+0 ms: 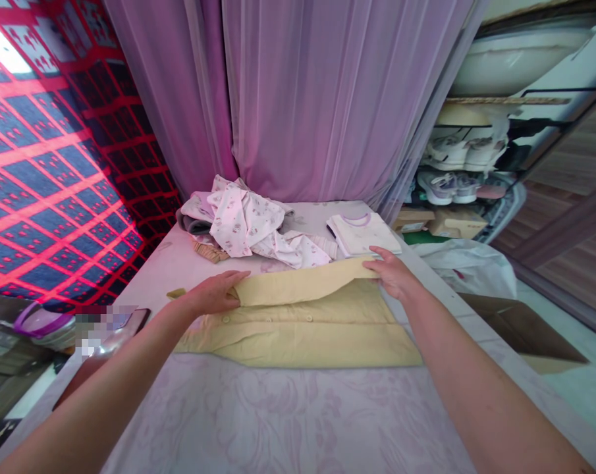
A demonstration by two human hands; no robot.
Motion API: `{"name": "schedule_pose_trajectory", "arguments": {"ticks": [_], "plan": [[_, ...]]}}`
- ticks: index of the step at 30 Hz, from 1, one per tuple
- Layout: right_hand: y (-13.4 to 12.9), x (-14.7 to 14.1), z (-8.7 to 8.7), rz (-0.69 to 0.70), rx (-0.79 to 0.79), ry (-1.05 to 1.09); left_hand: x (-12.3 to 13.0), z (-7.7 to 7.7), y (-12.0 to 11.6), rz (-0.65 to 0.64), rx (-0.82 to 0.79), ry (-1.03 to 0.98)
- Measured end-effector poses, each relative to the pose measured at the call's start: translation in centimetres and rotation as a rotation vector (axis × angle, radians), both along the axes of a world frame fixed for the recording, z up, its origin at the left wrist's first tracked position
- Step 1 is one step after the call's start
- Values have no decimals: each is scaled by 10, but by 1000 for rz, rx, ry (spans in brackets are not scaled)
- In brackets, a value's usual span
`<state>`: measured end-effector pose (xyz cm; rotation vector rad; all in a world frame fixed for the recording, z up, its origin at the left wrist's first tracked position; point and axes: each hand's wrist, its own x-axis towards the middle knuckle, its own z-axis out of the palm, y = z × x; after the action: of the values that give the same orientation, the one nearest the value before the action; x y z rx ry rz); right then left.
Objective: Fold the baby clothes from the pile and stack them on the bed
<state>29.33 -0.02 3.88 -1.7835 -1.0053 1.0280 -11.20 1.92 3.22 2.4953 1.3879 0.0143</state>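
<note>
- Bed edges: the pale floral bedsheet (278, 421) runs forward from the curtains, and its left and right edges pass just beside the forearms. The near part of the sheet lies bare and open in front of the garment.
- Yellow button-front garment (298, 329): flat on the sheet, buttons upward, with its upper part doubled over as a raised flap. Its lower right corner lies near the bed's right edge.
- Left hand (211, 294): palm down, arm reaching in from the lower left, fingers together and lying over the flap's left end. The hand is spread and not clenched.
- Right hand (394, 274): arm reaching in from the lower right, thumb and fingers apparently pinching the flap's right corner. Grip strength cannot be told.
- Beyond the flap: a folded white shirt (361, 234) with a lilac collar lies just past the right hand, and a crumpled pile of pale printed clothes (243, 224) lies to its left. Little room remains between these and the flap.
- Surroundings: a sheer mauve curtain (298, 99) hangs behind the bed, and a rack of shoes (450, 178) stands to the right.
</note>
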Motion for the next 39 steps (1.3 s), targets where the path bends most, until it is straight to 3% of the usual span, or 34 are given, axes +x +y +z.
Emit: {"name": "schedule_pose_trajectory", "arguments": {"ticks": [7, 12, 15, 18, 21, 24, 28, 31, 36, 39], "plan": [[27, -3, 9, -153, 96, 217, 2, 3, -2, -107, 137, 73], [38, -5, 9, -299, 148, 399, 4, 1, -7, -143, 131, 98], [43, -6, 10, -332, 152, 454, 8, 2, -7, -110, 148, 126], [48, -3, 8, -321, 147, 417, 13, 5, -1, 26, 173, 126], [50, 5, -1, -263, 161, 268, 17, 6, 8, 204, 226, 62], [47, 13, -20, -211, 178, -4, 18, 0, 17, 280, 233, -4], [36, 17, -50, -99, 85, -384, 18, -16, 19, 232, 213, 11], [32, 16, -62, -33, 66, -583, 16, -22, 18, 191, 237, 49], [32, 11, -57, -4, 83, -813, 17, -14, 17, 156, 222, 130], [29, 7, -50, -5, 99, -966, 26, -7, 8, 35, 262, 58]]}}
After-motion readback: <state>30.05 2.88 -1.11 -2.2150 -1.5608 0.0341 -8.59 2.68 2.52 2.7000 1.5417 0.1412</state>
